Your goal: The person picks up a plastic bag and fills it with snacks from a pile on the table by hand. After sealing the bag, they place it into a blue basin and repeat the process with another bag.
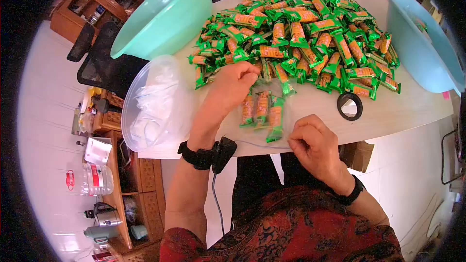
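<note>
Green and orange wrapped snack bars (301,15) lie in a big heap on the pale table. In front of the heap is a clear plastic bag (286,102) with several snack bars (262,108) side by side in it. My left hand (232,85) is at the bag's upper left, fingers curled closed near the heap's front edge; what they hold, if anything, is hidden. To the right of the bag, my right hand (313,143) has its fingers curled together by the bag's lower right corner, and its grip is too small to make out.
A clear round tub (131,111) of plastic bags stands at the table's left. Behind it is a green basin (165,14), and a blue basin (422,43) is at the right. A black tape roll (360,106) lies right of the bag.
</note>
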Demonstrator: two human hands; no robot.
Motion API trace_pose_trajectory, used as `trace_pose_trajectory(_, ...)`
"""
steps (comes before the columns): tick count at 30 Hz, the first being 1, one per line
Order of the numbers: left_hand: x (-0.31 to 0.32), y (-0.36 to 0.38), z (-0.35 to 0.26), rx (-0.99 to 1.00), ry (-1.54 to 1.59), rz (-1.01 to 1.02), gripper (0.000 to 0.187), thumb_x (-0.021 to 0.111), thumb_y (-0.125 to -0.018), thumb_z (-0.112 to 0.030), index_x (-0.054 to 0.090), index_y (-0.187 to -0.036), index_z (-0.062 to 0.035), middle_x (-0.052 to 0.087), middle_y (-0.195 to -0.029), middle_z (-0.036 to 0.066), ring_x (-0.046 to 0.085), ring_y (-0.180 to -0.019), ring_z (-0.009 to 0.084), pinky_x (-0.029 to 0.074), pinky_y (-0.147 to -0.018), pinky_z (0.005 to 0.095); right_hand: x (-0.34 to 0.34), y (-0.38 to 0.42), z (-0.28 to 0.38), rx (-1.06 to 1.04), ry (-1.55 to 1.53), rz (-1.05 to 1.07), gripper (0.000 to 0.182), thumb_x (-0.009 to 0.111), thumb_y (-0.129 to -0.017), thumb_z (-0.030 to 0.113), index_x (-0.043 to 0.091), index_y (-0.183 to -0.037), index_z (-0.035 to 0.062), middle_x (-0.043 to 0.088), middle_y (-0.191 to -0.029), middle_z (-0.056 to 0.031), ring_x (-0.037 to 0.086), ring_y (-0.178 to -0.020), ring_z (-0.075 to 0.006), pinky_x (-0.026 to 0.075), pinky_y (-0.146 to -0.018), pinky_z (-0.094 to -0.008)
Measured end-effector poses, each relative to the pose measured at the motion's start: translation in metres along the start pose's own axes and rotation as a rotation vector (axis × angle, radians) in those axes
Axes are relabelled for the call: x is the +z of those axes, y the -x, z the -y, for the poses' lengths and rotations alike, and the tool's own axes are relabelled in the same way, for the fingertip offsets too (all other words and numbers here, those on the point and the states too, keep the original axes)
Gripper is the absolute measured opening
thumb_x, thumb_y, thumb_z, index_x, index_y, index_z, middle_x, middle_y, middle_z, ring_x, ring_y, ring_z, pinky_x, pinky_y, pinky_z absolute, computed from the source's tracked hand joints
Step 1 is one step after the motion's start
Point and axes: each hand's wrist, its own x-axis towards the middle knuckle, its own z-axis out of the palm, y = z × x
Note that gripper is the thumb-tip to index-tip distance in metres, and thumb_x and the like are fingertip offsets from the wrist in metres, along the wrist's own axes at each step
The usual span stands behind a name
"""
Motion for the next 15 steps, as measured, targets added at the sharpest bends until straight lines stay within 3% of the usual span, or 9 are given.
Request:
trace_pose_trajectory(2, 0.005, -0.005, 0.005, 0.140, -0.144, -0.133, 0.026, 0.066, -0.082, -0.019, 0.067, -0.101, -0.0006, 0.071, -0.091, 0.017, 0.068, -0.081, 0.0296, 0.051, -0.069, 0.0398, 0.000, -0.002, -0.002, 0.001, -0.020, -0.011, 0.016, 0.071, -0.076, 0.000, 0.059, -0.084, 0.0060, 0.059, -0.088, -0.0113, 0.062, -0.075, -0.0318, 0.053, -0.061, -0.0382)
trace_pose_trajectory(3, 0.007, -0.001, 0.001, 0.141, -0.137, -0.135, 0.026, 0.066, -0.082, -0.019, 0.067, -0.101, -0.0006, 0.071, -0.091, 0.017, 0.068, -0.081, 0.0296, 0.051, -0.069, 0.0398, 0.000, 0.000, 0.003, 0.000, -0.015, -0.006, 0.016, 0.071, -0.076, 0.000, 0.059, -0.084, 0.0060, 0.059, -0.088, -0.0113, 0.062, -0.075, -0.0318, 0.053, -0.061, -0.0382)
trace_pose_trajectory(5, 0.010, -0.004, -0.003, 0.125, -0.521, -0.237, 0.023, 0.067, -0.076, -0.019, 0.067, -0.088, 0.0012, 0.067, -0.080, 0.020, 0.066, -0.074, 0.0337, 0.051, -0.065, 0.0426, 0.001, 0.000, 0.005, 0.034, -0.016, -0.009, 0.015, 0.070, -0.076, 0.000, 0.059, -0.083, 0.0056, 0.059, -0.087, -0.0115, 0.062, -0.075, -0.0315, 0.053, -0.062, -0.0377)
trace_pose_trajectory(8, 0.011, -0.012, -0.003, 0.076, -0.662, -0.192, 0.022, 0.068, -0.071, -0.020, 0.067, -0.078, 0.0015, 0.064, -0.072, 0.022, 0.065, -0.070, 0.0366, 0.051, -0.064, 0.0435, 0.002, 0.000, 0.003, 0.034, -0.022, -0.022, 0.015, 0.070, -0.076, -0.001, 0.059, -0.083, 0.0054, 0.059, -0.085, -0.0115, 0.062, -0.075, -0.0313, 0.053, -0.062, -0.0371)
trace_pose_trajectory(12, 0.011, -0.015, 0.002, 0.024, -0.638, -0.196, 0.022, 0.068, -0.068, -0.020, 0.067, -0.074, 0.0010, 0.062, -0.069, 0.022, 0.064, -0.068, 0.0381, 0.050, -0.063, 0.0448, 0.002, -0.001, 0.004, 0.029, -0.034, -0.022, 0.015, 0.070, -0.075, -0.001, 0.059, -0.083, 0.0055, 0.059, -0.085, -0.0115, 0.063, -0.075, -0.0312, 0.053, -0.063, -0.0367)
trace_pose_trajectory(15, 0.006, -0.020, 0.016, 0.114, -0.557, -0.256, 0.018, 0.067, -0.069, -0.017, 0.066, -0.072, 0.0008, 0.063, -0.067, 0.020, 0.065, -0.064, 0.0327, 0.050, -0.059, 0.0422, 0.002, 0.000, 0.003, 0.044, -0.041, -0.026, 0.015, 0.070, -0.076, -0.002, 0.059, -0.083, 0.0055, 0.059, -0.085, -0.0114, 0.063, -0.075, -0.0313, 0.053, -0.063, -0.0368)
